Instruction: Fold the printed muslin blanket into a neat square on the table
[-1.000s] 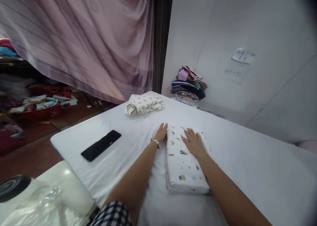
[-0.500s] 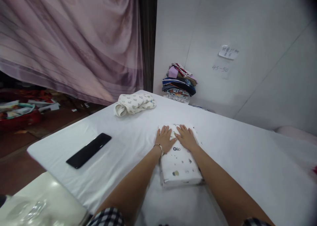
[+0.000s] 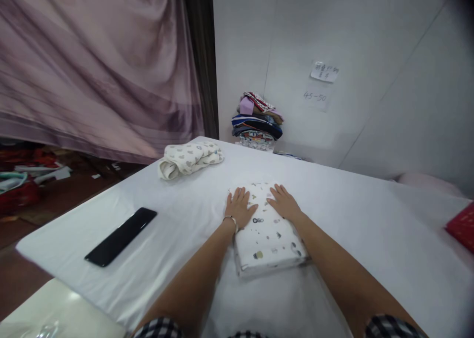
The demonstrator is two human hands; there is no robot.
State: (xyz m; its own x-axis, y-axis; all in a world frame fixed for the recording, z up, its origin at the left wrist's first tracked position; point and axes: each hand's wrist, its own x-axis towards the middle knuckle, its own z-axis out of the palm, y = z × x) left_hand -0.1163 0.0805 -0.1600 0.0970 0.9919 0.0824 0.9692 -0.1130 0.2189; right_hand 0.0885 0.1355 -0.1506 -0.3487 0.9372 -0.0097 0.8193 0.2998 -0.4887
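Note:
A folded white cloth with small prints [image 3: 267, 237] lies on the white table [image 3: 363, 229] in front of me. My left hand [image 3: 239, 208] rests flat on its far left part, fingers spread, a bracelet on the wrist. My right hand [image 3: 284, 204] lies flat on its far right part, fingers stretched out. Neither hand holds anything.
A rolled cream cloth with heart prints [image 3: 189, 159] sits at the table's far left. A black phone [image 3: 120, 236] lies near the left edge. A stack of folded coloured cloths [image 3: 256, 121] stands against the wall. A red object [image 3: 462, 226] is at the right edge. A mauve curtain [image 3: 96, 66] hangs on the left.
My left hand moved from the cloth's left edge onto its top. Both hands then drew slightly apart on the cloth. The view swung to the right.

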